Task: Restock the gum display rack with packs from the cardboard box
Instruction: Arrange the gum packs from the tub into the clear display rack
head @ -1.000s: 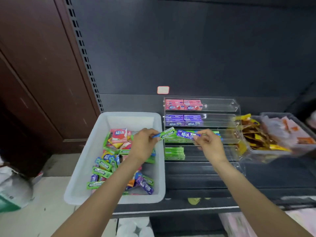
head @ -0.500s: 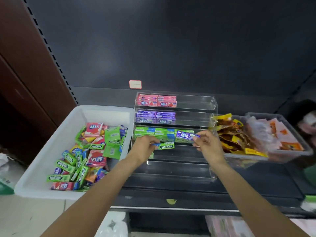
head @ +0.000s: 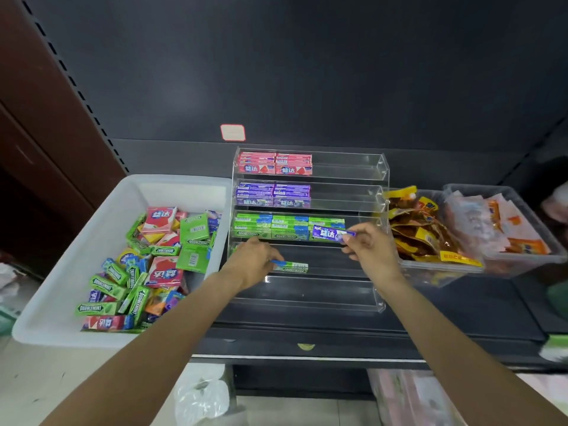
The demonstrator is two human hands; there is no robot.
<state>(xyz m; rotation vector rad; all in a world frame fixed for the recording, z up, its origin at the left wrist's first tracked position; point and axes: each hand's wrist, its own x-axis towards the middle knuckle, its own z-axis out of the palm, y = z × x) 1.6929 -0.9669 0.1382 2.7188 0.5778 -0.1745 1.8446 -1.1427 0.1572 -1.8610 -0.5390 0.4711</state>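
Note:
A clear tiered gum rack (head: 381, 167) stands on the dark shelf, with pink packs on top, purple packs below them and green packs on the third tier. My left hand (head: 250, 262) holds a green gum pack (head: 292, 267) low in the fourth tier. My right hand (head: 367, 244) pinches a purple gum pack (head: 329, 233) by its right end, in front of the green row. A white bin (head: 92, 229) at the left holds several loose gum packs in mixed colours.
Two clear tubs of snack sachets (head: 436, 229) sit right of the rack. The shelf's front edge (head: 307, 358) runs below my arms. A white plastic bag (head: 201, 395) lies on the floor. A brown cabinet (head: 46, 133) stands at the left.
My left hand has carried the green pack from above the bin down into the rack's fourth tier. My right hand keeps the purple pack near the third tier. The camera has panned left.

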